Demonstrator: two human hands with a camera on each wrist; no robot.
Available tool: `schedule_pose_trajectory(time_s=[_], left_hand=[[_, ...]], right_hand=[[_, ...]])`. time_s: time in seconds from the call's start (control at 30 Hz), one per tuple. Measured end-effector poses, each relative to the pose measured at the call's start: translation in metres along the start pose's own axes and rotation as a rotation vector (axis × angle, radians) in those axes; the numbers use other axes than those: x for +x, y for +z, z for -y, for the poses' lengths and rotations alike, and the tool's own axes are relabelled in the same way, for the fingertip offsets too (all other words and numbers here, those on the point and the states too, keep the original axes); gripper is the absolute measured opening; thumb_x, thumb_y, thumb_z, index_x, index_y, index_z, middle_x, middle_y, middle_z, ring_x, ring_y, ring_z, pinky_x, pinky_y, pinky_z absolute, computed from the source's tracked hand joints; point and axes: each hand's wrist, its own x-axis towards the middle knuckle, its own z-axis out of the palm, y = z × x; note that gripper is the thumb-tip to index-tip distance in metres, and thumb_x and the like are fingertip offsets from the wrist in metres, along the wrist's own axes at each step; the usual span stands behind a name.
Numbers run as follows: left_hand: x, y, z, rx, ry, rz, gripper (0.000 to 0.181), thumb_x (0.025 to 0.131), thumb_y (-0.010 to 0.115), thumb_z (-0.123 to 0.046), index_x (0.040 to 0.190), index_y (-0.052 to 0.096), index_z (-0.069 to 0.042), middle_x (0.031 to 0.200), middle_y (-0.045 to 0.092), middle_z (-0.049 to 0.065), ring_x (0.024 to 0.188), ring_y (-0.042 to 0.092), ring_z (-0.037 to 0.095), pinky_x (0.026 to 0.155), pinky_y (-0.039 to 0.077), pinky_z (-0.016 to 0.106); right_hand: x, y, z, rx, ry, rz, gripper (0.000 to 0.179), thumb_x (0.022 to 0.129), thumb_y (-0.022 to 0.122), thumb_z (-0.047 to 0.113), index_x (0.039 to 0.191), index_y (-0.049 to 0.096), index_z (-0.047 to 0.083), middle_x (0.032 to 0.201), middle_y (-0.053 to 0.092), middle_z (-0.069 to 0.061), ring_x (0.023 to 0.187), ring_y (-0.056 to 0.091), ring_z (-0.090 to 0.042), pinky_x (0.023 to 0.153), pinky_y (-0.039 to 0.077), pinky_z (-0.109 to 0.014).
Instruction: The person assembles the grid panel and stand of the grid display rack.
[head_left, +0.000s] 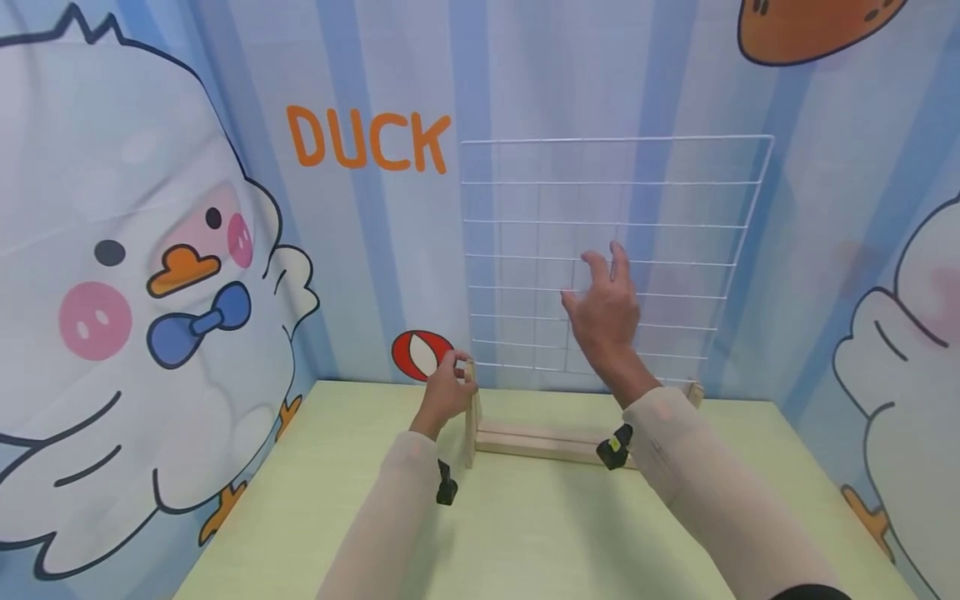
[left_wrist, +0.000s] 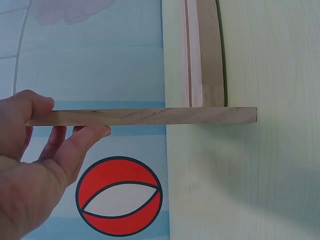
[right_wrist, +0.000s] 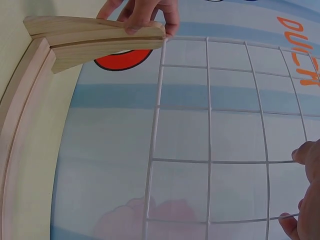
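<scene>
A light wooden frame has a grooved base bar (head_left: 540, 446) on the table and an upright post at each end. My left hand (head_left: 447, 389) pinches the top of the left post (left_wrist: 150, 116), thumb and fingers on opposite sides. Behind and above the base, a white wire grid (head_left: 675, 223) stands upright, its lower left corner meeting the top of that post in the right wrist view. My right hand (head_left: 606, 321) holds the grid near its middle, fingers spread among the wires (right_wrist: 210, 162); the fingertips' exact grip is partly hidden.
The frame stands near the back of a pale yellow table (head_left: 517, 533). A printed curtain (head_left: 375, 250) with duck figures hangs close behind the grid. The right post (head_left: 696, 393) is partly behind my right forearm. A dark wrist camera (head_left: 615, 447) hangs before the base bar.
</scene>
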Motion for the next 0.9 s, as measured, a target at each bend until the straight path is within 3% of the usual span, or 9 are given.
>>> schedule_pose_trajectory(time_s=[0.3,0.9], left_hand=[[-0.001,0.001,-0.002,-0.029,-0.001,0.002,0.042,0.094,0.064,-0.004,0.131,0.048,-0.017,0.124,0.062,0.016,0.107,0.064,0.033,0.093,0.058,0.049],[-0.001,-0.001,0.001,-0.015,0.003,0.015,0.042,0.094,0.064,-0.006,0.131,0.048,-0.017,0.122,0.063,0.016,0.104,0.065,0.032,0.091,0.059,0.049]], right_hand=[[-0.001,0.002,-0.002,0.003,-0.004,-0.009,0.051,0.083,0.084,0.017,0.129,0.062,0.010,0.154,0.047,-0.017,0.116,0.065,-0.042,0.085,0.059,-0.053],[-0.020,0.015,-0.010,-0.018,-0.013,0.021,0.052,0.081,0.086,0.018,0.127,0.062,0.010,0.153,0.047,-0.017,0.121,0.063,-0.040,0.087,0.059,-0.052]])
